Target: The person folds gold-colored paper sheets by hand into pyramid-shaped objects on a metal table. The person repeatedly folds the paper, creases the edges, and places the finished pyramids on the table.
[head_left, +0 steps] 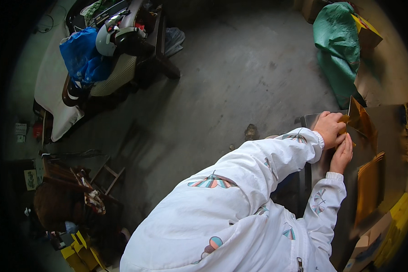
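Both my hands meet over the table at the right, around a shiny gold sheet of paper or thin card [361, 119] that stands up folded or bent. My left hand [329, 128] has its fingers curled in and closed on the sheet's near edge. Just below it, my right hand [342, 155] pinches the same piece, fingertips touching those of the left. Part of the sheet is hidden behind my fingers. Close to my right hand lies a stack of flat gold sheets [370, 183] on the dark table [390, 131].
Yellow and brown cardboard pieces [396, 222] lie along the table's near right side. Beyond the table stands a green sack [335, 45] beside a yellow box [366, 29]. At the far left, a bench [161, 50] carries a blue bag [84, 54] and a helmet [108, 38].
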The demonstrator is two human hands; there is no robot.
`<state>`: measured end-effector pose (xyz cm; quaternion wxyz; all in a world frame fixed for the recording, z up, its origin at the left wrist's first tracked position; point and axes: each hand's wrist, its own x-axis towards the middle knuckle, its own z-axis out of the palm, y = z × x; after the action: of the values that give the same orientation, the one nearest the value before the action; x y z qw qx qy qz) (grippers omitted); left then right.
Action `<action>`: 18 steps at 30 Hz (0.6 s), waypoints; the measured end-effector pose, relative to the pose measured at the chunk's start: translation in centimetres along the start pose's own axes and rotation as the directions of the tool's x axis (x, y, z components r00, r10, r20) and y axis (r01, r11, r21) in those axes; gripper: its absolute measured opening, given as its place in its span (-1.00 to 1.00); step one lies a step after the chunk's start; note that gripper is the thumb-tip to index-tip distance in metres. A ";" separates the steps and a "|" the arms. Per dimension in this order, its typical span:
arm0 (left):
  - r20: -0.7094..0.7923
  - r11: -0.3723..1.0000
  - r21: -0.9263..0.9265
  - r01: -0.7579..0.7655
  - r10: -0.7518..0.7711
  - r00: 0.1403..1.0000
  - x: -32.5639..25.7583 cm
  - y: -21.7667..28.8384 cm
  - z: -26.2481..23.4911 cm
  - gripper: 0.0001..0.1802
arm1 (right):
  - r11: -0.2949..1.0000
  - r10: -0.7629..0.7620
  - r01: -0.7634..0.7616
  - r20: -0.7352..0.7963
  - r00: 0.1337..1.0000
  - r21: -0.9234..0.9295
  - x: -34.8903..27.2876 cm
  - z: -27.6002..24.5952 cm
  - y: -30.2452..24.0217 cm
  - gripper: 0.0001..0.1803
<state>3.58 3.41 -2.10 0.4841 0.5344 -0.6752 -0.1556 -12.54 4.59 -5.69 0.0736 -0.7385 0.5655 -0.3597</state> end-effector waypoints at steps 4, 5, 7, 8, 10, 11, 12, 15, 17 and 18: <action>0.001 1.000 0.005 -0.023 0.023 1.000 0.0 -0.1 -0.2 -0.73 | 1.000 0.004 -0.004 -0.010 1.000 0.011 0.0 0.1 0.1 -0.65; -0.006 1.000 0.007 -0.028 0.028 1.000 0.0 -0.1 -0.2 -0.73 | 0.999 0.020 -0.020 -0.004 1.000 -0.041 0.0 0.1 -0.1 -0.65; 0.000 0.999 0.010 -0.035 0.035 0.999 0.0 -0.1 -0.5 -0.73 | 0.998 0.011 -0.012 -0.019 1.000 -0.065 0.1 0.1 -0.7 -0.64; -0.022 0.999 0.028 -0.045 0.046 0.999 0.0 0.0 -0.7 -0.73 | 0.998 -0.007 0.007 -0.006 1.000 -0.069 0.1 0.1 -1.2 -0.65; 0.018 0.997 0.030 -0.068 0.068 0.998 0.2 -0.1 -1.1 -0.72 | 0.998 0.064 -0.064 -0.017 0.998 -0.022 0.6 0.0 -2.2 -0.65; -0.009 0.996 0.013 -0.093 0.093 0.996 0.4 -0.4 -1.3 -0.75 | 0.980 0.160 -0.161 0.012 0.987 0.118 0.4 0.1 -2.9 -0.65; -0.022 0.991 -0.036 -0.126 0.125 0.992 0.7 -0.6 -1.4 -0.78 | 0.927 0.258 -0.257 0.036 0.966 0.273 0.5 0.2 -3.3 -0.66; -0.077 0.986 -0.069 -0.151 0.145 0.986 0.8 -0.5 -1.3 -0.76 | 0.990 0.054 -0.059 -0.047 0.997 -0.132 0.8 0.0 -4.0 -0.71; 0.047 0.995 -0.080 -0.059 0.063 0.997 1.0 -0.1 -1.2 -0.71 | 0.992 0.038 -0.045 -0.059 0.998 -0.122 1.0 -0.6 -4.0 -0.75; 0.075 0.997 -0.068 -0.026 0.031 0.997 0.9 0.0 -1.5 -0.70 | 0.999 0.035 -0.037 -0.069 0.997 -0.022 1.1 -0.7 -4.2 -0.76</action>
<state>4.87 3.06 -0.93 0.4779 0.5017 -0.6951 -0.1917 -9.56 5.34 -2.50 0.0520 -0.7161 0.5851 -0.3769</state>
